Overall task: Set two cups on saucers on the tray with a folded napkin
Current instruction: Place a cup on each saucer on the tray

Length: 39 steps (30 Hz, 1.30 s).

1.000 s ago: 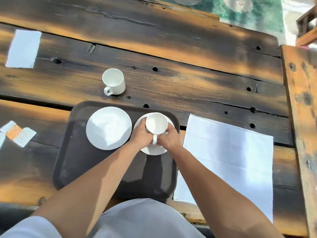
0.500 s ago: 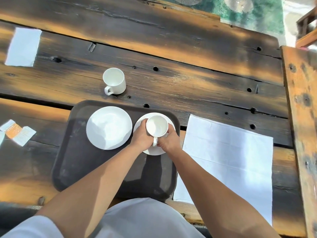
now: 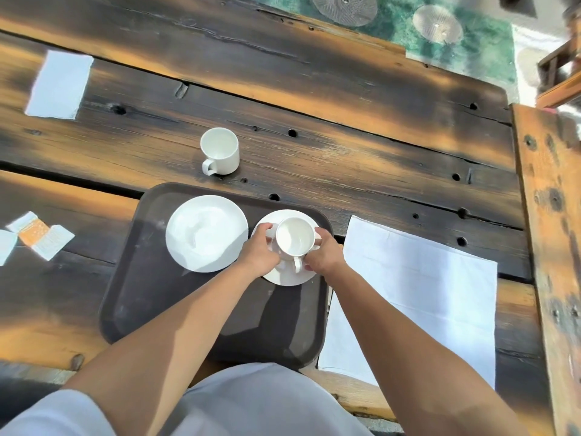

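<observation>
A dark brown tray (image 3: pixel 151 297) lies at the near edge of the wooden table. Two white saucers rest on it: an empty one (image 3: pixel 206 232) at the left and one (image 3: pixel 283 276) at the right. A white cup (image 3: pixel 295 240) stands on the right saucer, handle toward me. My left hand (image 3: pixel 259 251) and my right hand (image 3: pixel 323 254) hold this cup from either side. A second white cup (image 3: pixel 220 151) stands on the bare table beyond the tray. A large white napkin (image 3: pixel 418 291) lies unfolded, flat to the right of the tray.
A small white cloth (image 3: pixel 59 84) lies at the far left. Torn orange-and-white paper packets (image 3: pixel 41 236) sit at the left edge. A wooden bench plank (image 3: pixel 553 247) runs along the right. Two glass dishes (image 3: pixel 344 6) rest on a green mat at the back.
Both hands stay on the cup over the right saucer; the cup has settled slightly lower and nearer to me. Nothing else has moved.
</observation>
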Motion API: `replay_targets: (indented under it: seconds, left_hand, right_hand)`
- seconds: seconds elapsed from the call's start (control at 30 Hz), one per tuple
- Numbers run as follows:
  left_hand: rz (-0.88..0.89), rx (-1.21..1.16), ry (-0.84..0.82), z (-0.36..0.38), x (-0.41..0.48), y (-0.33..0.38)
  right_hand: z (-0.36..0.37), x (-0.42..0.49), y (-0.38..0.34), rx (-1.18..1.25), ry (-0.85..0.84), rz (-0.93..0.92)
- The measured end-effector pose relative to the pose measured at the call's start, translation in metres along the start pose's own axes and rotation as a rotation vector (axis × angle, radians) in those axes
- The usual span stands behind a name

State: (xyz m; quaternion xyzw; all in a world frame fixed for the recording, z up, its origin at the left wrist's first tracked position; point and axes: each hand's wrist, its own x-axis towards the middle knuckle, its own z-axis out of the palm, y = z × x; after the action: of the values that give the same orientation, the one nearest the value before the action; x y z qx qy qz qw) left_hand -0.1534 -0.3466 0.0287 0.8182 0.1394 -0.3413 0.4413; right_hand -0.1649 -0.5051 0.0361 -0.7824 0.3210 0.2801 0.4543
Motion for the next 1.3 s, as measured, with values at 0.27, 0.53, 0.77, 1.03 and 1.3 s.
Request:
replay_targets:
  seconds: [0.27,0.53,0.77,1.03,1.3]
  left_hand:
    - [-0.004,-0.1,0.036,-0.036,-0.003,-0.017]
    - [-0.003,-0.204,0.097,-0.078,-0.007,-0.026]
    - [-0.002,-0.209,0.146,-0.129,-0.002,-0.024]
    - [0.013,-0.17,0.158,-0.177,0.033,-0.012]
    - [0.025,-0.147,0.19,-0.205,0.095,-0.001]
  right_hand:
    - [-0.015,-0.002,-0.039,-0.207,0.35,-0.076]
    - [0.015,-0.017,-0.087,-0.321,0.406,-0.32]
    - [0.059,-0.023,-0.12,-0.29,0.321,-0.407]
    - [0.087,-0.001,-0.156,-0.291,0.234,-0.342]
    - [0.103,0.041,-0.183,-0.288,0.23,-0.271]
